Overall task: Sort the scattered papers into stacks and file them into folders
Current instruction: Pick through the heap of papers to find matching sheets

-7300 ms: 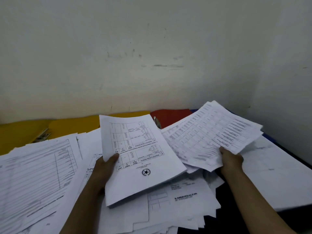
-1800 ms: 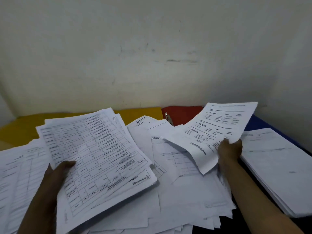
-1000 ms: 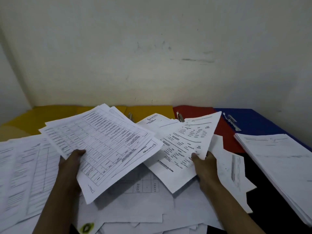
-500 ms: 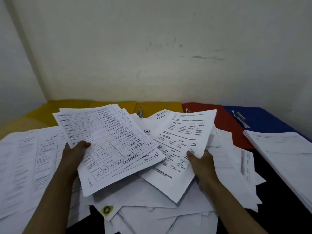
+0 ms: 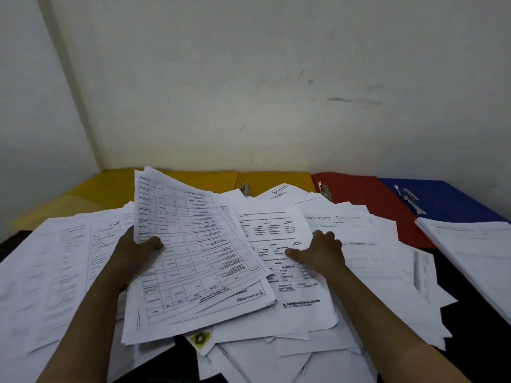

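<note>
My left hand (image 5: 137, 251) grips a sheaf of table-printed sheets (image 5: 199, 252) by its left edge, thumb on top, tilted above the heap. My right hand (image 5: 320, 254) holds a single printed sheet (image 5: 279, 241) by its right edge, thumb lying on its face, low over the scattered papers (image 5: 359, 272) in the middle. That sheet's left part is tucked under the sheaf. A sorted stack (image 5: 475, 252) lies at the right, another spread of sheets (image 5: 55, 272) at the left. Yellow folders (image 5: 193, 181), a red folder (image 5: 365, 200) and a blue folder (image 5: 448, 200) lie open along the wall.
The dark tabletop (image 5: 475, 341) shows at the right front between the heap and the right stack. Metal fasteners (image 5: 409, 199) stick up from the folders. The wall (image 5: 249, 92) and its left corner close off the back.
My right hand brought its sheet from the right side leftwards and down, beside and under the sheaf. The left hand's sheaf tilted more upright. The view shifted left, showing the corner.
</note>
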